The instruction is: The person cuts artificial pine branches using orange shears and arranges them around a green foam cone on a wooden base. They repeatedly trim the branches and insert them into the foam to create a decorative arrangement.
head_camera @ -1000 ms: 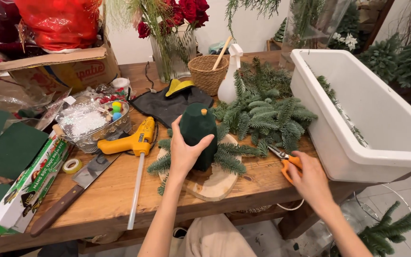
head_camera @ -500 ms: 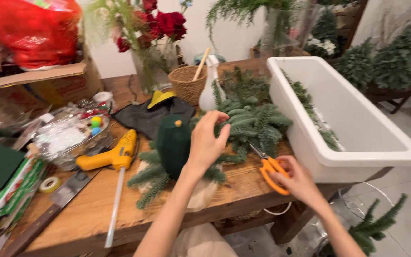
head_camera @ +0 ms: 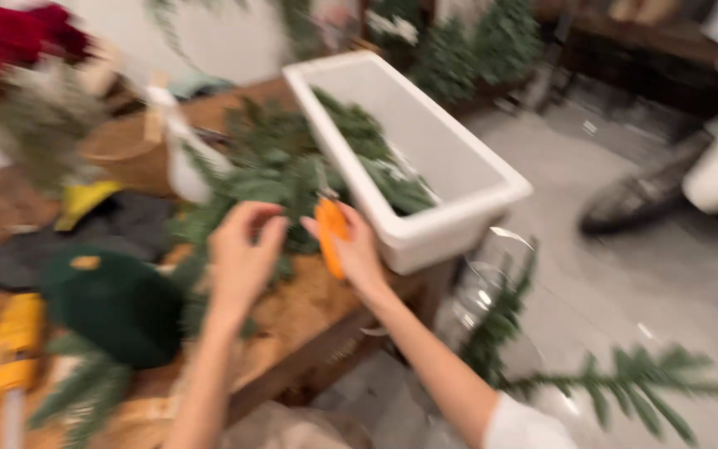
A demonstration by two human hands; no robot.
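Note:
The picture is blurred by motion. My right hand [head_camera: 351, 245] grips orange-handled scissors [head_camera: 331, 233] upright at the near corner of a long white planter box [head_camera: 459, 179]. My left hand [head_camera: 243, 254] hovers with fingers apart, holding nothing, beside a pile of fir branches [head_camera: 272, 170] on the wooden table [head_camera: 301, 312]. A dark green cone-shaped foam piece [head_camera: 118, 303] lies at the left, apart from both hands.
A yellow glue gun [head_camera: 2, 353] lies at the table's left edge, with a white spray bottle [head_camera: 180, 145] and red flowers [head_camera: 18, 41] behind. Fir branches [head_camera: 625, 382] lie on the grey floor at the right. The planter holds some greenery [head_camera: 367, 141].
My left hand has let go of the green cone and moved right to the fir pile. My right hand has lifted the scissors. The view has swung right toward the planter and floor.

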